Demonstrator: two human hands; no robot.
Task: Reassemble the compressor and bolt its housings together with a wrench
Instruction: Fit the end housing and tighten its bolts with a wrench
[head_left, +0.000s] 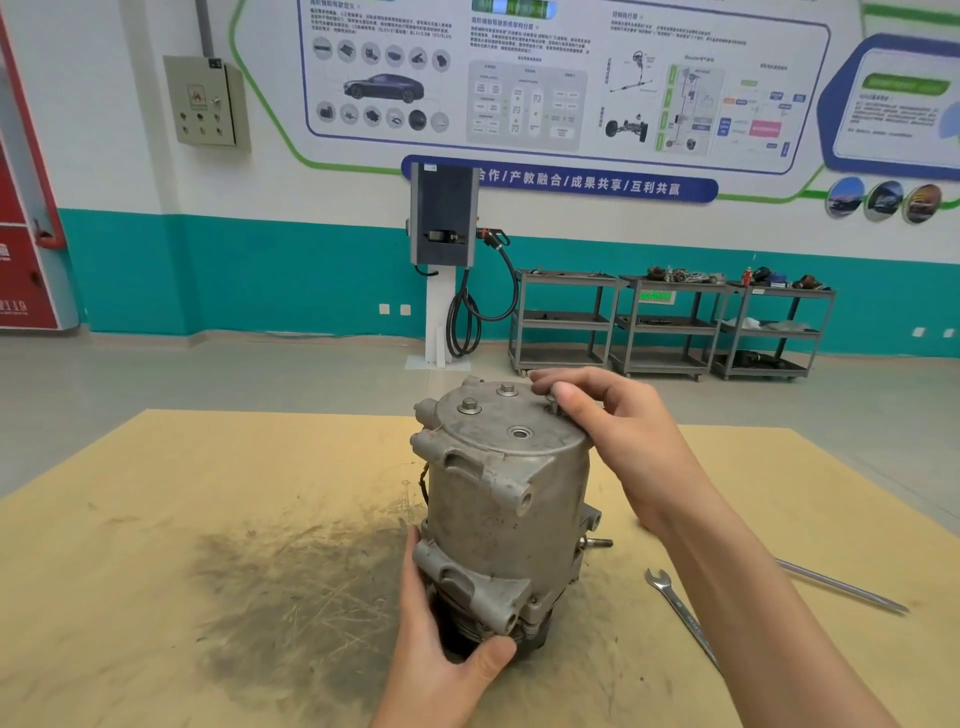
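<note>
- The compressor (506, 514) stood on end at the centre of the frame, on a tan board (208, 519) that covered the lower half of the picture.
- Its body was a dull grey cast-metal cylinder with mounting lugs on the side and a darker pulley end at the bottom.
- The flat top cover carried two seated bolt heads (469, 406) toward its upper left, and a round port near its middle.
- The right hand (613, 421) reached in from the lower right and lay over the cover's right edge, its thumb and fingers pinching a bolt (554, 402) standing at a hole there.
- The left hand (441, 639) came from the bottom edge and gripped the compressor's lower end, thumb across the front and fingers curled round the left side.
- A wrench (680, 613) lay on the board at lower right, apart from the compressor, partly hidden by the right forearm.
- A long metal rod (841, 587) lay further right, its near end behind the same forearm.
- A dark greasy smear (291, 582) marked the board left of the compressor.
- In the background stood a charging station (442, 218) at upper centre and three grey carts (670, 322) at the right, against a teal-banded wall.
</note>
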